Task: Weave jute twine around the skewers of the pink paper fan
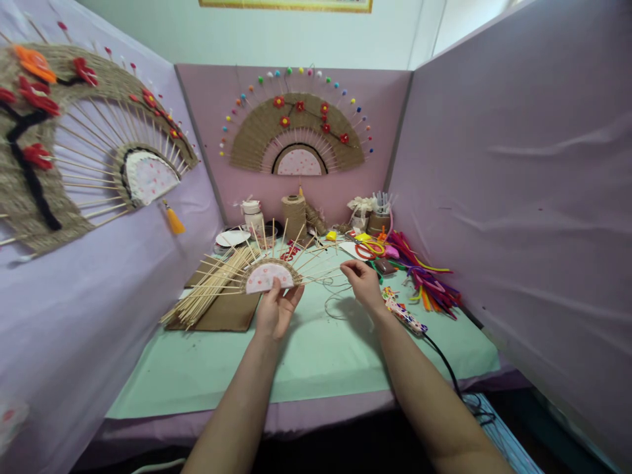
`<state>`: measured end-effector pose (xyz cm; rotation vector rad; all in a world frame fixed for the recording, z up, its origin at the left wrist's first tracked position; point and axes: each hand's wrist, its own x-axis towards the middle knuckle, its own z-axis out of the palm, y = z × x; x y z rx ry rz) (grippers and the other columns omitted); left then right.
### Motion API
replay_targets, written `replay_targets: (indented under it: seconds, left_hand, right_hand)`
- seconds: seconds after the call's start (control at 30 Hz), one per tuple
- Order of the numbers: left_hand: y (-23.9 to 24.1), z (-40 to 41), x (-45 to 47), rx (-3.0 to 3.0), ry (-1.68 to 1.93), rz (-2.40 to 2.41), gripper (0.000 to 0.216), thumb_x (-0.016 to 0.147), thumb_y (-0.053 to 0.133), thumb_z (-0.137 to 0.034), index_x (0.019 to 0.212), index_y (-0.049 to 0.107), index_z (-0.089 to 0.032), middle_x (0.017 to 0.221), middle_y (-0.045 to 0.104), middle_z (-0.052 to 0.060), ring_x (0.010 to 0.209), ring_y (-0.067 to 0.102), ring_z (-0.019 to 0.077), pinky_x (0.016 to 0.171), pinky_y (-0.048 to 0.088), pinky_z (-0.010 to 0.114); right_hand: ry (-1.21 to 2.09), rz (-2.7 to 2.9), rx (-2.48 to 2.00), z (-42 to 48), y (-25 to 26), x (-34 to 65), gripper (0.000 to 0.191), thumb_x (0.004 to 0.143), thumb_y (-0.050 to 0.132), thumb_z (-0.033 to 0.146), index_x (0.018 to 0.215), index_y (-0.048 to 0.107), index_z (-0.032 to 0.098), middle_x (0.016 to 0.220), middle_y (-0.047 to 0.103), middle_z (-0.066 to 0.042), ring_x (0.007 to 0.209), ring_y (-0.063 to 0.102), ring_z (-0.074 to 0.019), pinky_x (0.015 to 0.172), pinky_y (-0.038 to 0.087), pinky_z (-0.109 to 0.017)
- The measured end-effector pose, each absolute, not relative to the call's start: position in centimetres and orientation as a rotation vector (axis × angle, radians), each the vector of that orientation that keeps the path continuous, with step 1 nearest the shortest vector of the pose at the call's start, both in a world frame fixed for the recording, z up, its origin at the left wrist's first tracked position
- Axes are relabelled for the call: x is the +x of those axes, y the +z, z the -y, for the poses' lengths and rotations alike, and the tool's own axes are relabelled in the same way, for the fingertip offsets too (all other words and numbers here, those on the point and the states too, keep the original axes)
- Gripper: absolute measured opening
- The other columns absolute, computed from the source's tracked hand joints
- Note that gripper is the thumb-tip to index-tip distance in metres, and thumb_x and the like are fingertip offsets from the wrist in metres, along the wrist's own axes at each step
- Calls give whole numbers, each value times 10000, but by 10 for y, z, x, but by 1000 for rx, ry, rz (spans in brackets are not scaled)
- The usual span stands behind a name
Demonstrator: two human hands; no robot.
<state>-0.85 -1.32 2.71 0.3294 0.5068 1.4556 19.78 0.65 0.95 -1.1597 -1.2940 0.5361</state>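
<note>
My left hand (279, 309) grips a small half-round fan (269, 276) by its lower edge, thumb on the front. The fan has a pale floral centre, a twine-wrapped rim and thin sticks spreading out like rays. To its right, my right hand (363, 282) is closed in a pinch near the ends of the right-hand sticks. It seems to hold the thin twine (332, 309), which loops loosely down between both hands; the exact grip is too small to see clearly.
A bundle of bamboo sticks (210, 289) lies on cardboard (232, 313) at left. Behind stand a twine spool (294, 214) and a white bottle (253, 214). Scissors (368, 249), pipe cleaners (434, 280) and a corded glue gun (405, 315) lie right. Finished fans (299, 115) hang on the walls.
</note>
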Motion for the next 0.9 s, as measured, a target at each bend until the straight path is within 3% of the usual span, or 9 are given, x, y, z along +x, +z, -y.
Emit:
replay_targets:
  seconds: [0.23,0.4,0.9]
  left_hand:
    - [30,14,-10,289,1347,-517,89,848,519,-200,835,591,-150,793,676,66,802,658,175,748,558,348]
    - [32,19,-7,322,1176,-528,144,871,478,-219,908,598,-148,782,683,69,742,663,153,723,559,313]
    - [35,30,2,432,997,-534,183,862,471,-216,946,605,-124,877,685,116,781,655,180,756,540,352]
  right_hand:
    - [552,1322,-1186,-7,7,195,271,751,564,428,777,614,163,739,620,-39,656,519,-155,610,405,-272]
    - [457,1411,-1247,-7,4,193,238,764,546,392,758,620,166,741,625,-48,671,530,-163,626,402,-277]
    - [419,1383,-1303,-18,-11,193,193,751,530,361,717,587,180,714,596,-31,688,525,-164,649,407,-278]
